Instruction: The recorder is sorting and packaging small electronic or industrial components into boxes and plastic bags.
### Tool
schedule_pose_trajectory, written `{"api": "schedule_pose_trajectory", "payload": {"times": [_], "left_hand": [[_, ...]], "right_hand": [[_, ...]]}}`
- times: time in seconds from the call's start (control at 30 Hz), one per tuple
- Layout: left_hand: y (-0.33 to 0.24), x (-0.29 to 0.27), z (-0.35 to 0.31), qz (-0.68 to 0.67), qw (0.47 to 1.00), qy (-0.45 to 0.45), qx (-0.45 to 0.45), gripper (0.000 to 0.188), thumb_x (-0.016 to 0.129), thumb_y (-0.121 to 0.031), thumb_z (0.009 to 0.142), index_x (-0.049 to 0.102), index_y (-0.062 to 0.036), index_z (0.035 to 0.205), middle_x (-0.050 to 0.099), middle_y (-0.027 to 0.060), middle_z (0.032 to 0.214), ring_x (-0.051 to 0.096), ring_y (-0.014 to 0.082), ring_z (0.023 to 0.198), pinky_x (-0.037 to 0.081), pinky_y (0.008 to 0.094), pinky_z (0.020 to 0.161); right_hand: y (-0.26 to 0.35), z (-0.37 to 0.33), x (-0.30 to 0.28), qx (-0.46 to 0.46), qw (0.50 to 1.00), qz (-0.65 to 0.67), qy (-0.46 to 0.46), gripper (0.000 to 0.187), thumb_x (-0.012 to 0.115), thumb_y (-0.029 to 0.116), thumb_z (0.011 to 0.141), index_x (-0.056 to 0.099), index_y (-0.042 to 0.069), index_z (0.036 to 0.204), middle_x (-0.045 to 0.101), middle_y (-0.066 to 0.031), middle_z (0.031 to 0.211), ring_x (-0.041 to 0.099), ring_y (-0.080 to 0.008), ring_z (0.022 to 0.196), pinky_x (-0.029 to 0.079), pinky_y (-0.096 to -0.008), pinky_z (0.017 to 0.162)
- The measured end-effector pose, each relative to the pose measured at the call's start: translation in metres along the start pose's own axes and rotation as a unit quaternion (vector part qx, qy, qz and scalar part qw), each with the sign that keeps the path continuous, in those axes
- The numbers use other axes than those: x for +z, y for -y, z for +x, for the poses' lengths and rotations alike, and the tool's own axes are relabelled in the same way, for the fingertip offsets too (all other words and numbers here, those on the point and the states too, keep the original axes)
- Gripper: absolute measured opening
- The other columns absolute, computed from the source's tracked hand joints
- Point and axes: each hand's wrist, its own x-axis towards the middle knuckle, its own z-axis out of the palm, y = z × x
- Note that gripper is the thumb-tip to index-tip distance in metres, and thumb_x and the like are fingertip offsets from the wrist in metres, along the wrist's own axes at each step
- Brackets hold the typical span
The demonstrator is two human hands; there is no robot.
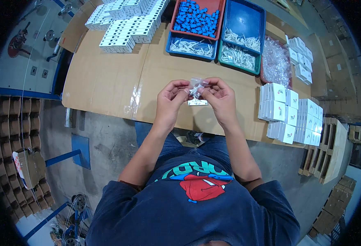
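Above the near part of the cardboard-covered table, my left hand (170, 100) and my right hand (222, 100) hold a small clear plastic bag (197, 81) between them. Thumbs and fingertips of both hands pinch it from either side. Small white pieces (194, 91) show in or against the bag; their exact kind is too small to make out. Just below the fingertips is a white rectangular strip (197, 102) with small dark marks. I cannot tell whether it hangs from the bag or is held by the fingers.
Beyond my hands stand a red tray (193, 35) of blue plastic parts, blue trays (244, 16) and a green tray (238, 69) with white pieces, and clear bags (275, 59). White boxes are stacked at the far left (135, 24) and right (277, 106). Cardboard (106, 78) covers the table.
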Motion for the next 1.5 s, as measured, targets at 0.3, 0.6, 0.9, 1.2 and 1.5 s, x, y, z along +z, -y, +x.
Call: {"api": "schedule_pose_trajectory", "payload": {"times": [0.3,0.6,0.9,1.2,1.5], "left_hand": [[0.01,0.0,-0.004,0.044,0.998,0.033,0.014,0.028,0.065,-0.001,0.091,0.058,0.002,0.118,0.065,0.0089,0.108,0.064,0.016,0.098,0.055,0.0321,0.089],[0.009,0.0,-0.002,0.025,0.999,0.021,0.004,0.025,0.067,0.003,0.088,0.06,0.0026,0.112,0.065,0.0066,0.103,0.065,0.0128,0.093,0.055,0.0275,0.083],[0.005,0.004,-0.003,0.028,0.999,0.024,0.008,0.016,0.065,0.002,0.091,0.061,0.0027,0.107,0.065,0.006,0.095,0.065,0.0119,0.086,0.056,0.0269,0.079],[0.008,-0.004,-0.002,0.05,0.998,0.018,0.045,0.014,0.066,0.002,0.089,0.061,0.0004,0.102,0.063,0.0019,0.093,0.062,0.0081,0.086,0.054,0.0241,0.077],[0.007,0.003,-0.004,0.061,0.997,0.006,0.041,0.015,0.064,0.001,0.093,0.062,0.0021,0.107,0.066,0.0061,0.101,0.065,0.0118,0.093,0.054,0.0262,0.082]], "right_hand": [[-0.006,0.0,-0.001,-0.017,1.0,-0.021,-0.015,0.023,0.068,-0.004,0.088,0.06,-0.002,0.108,0.065,-0.0071,0.1,0.063,-0.0115,0.093,0.055,-0.026,0.079],[-0.004,-0.002,0.003,-0.002,1.0,-0.009,-0.015,0.02,0.068,-0.002,0.089,0.059,-0.001,0.107,0.065,-0.0068,0.099,0.063,-0.0111,0.091,0.054,-0.0247,0.078],[0.005,0.0,0.002,0.013,0.999,-0.023,-0.036,0.022,0.069,0.0,0.089,0.058,-0.002,0.108,0.065,-0.0082,0.099,0.065,-0.0123,0.086,0.059,-0.0281,0.07],[0.0,-0.002,0.001,0.004,0.999,-0.03,0.023,0.026,0.069,-0.002,0.088,0.059,-0.004,0.112,0.064,-0.0095,0.104,0.065,-0.0142,0.091,0.06,-0.0288,0.073],[0.009,0.001,0.003,0.029,0.999,-0.019,0.025,0.019,0.062,-0.001,0.092,0.06,-0.004,0.111,0.064,-0.0104,0.104,0.066,-0.0163,0.091,0.063,-0.0309,0.071]]}}
